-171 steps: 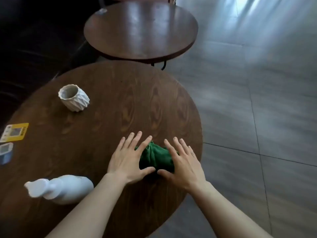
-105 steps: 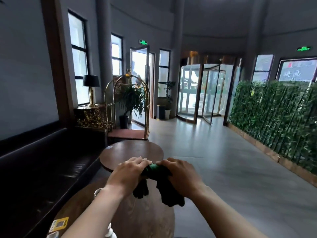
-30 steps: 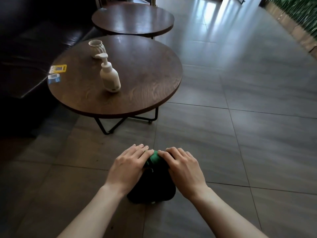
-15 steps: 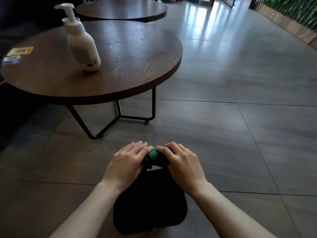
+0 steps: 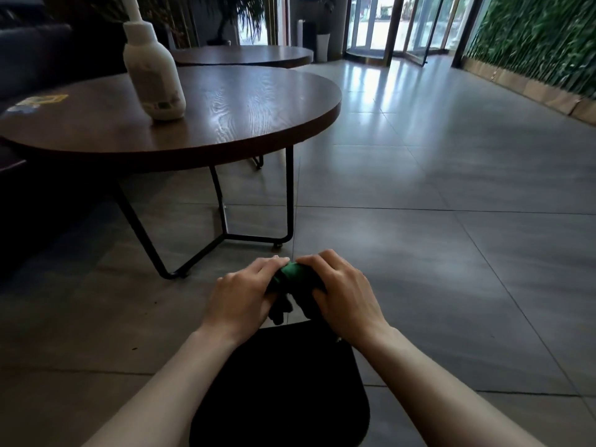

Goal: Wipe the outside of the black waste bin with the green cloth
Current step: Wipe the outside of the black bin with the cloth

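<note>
The black waste bin (image 5: 283, 388) stands on the floor right below me, between my forearms, its dark top filling the lower middle of the view. Just above its far rim I hold the bunched green cloth (image 5: 295, 277) with both hands. My left hand (image 5: 245, 295) grips the cloth's left side and my right hand (image 5: 342, 291) grips its right side. A dark fold of the cloth hangs down between the hands toward the bin. Whether the cloth touches the bin is unclear.
A round dark wooden table (image 5: 225, 130) on black metal legs (image 5: 219, 221) stands ahead to the left, with a white pump bottle (image 5: 151, 79) and small cards (image 5: 35, 103) on it. A second round table (image 5: 245, 58) is behind. Grey tiled floor (image 5: 451, 221) stretches right.
The view has dropped lower and closer to the floor, so the table now sits near eye height. My hands still hold the cloth over the bin, slightly lifted off its rim.
</note>
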{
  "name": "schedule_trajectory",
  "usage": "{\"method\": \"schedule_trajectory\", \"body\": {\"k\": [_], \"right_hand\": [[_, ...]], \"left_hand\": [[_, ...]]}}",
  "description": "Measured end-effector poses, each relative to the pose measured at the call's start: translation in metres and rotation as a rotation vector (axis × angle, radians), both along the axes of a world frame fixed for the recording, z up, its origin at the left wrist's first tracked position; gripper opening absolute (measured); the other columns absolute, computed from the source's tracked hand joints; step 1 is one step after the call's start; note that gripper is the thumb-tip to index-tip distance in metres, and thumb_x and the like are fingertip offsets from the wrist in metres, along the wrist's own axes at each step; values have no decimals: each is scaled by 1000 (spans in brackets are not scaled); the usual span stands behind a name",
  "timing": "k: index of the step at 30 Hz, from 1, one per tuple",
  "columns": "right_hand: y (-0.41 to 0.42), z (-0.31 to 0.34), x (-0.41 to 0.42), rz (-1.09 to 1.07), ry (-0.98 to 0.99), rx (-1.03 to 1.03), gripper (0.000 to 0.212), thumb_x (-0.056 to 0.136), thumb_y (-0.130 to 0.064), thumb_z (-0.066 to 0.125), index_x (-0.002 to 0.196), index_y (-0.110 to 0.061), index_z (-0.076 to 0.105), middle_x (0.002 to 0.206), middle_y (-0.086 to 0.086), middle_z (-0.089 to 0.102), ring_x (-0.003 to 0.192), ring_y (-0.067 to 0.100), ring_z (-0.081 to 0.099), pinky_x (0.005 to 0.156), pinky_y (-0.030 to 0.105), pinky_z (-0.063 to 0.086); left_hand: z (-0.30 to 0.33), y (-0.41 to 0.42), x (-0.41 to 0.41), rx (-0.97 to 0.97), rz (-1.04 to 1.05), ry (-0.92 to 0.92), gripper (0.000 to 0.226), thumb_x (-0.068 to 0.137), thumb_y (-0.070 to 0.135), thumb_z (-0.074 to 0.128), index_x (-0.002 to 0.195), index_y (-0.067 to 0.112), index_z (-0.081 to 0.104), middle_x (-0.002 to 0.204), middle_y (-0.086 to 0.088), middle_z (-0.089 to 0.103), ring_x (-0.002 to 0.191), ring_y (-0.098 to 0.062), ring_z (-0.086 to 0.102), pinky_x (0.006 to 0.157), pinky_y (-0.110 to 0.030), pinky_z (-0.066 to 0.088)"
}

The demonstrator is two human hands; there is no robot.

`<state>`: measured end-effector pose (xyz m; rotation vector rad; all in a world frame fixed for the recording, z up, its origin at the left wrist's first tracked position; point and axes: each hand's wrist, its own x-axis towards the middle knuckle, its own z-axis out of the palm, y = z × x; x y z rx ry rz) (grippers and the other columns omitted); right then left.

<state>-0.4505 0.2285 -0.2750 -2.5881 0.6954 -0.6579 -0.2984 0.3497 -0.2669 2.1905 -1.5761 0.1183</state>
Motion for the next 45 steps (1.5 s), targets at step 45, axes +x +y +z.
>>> {"method": "schedule_trajectory", "body": {"k": [45], "right_hand": [[-38, 16, -60, -161, -404, 12, 45, 72, 11, 66, 108, -14, 74, 99, 0, 76, 89, 25, 70, 79, 38, 56]], "left_hand": [[-105, 107, -9, 251, -110, -45, 69, 86, 34, 71, 148, 36, 40, 155, 16, 39, 141, -10, 41, 119, -32, 30]]}}
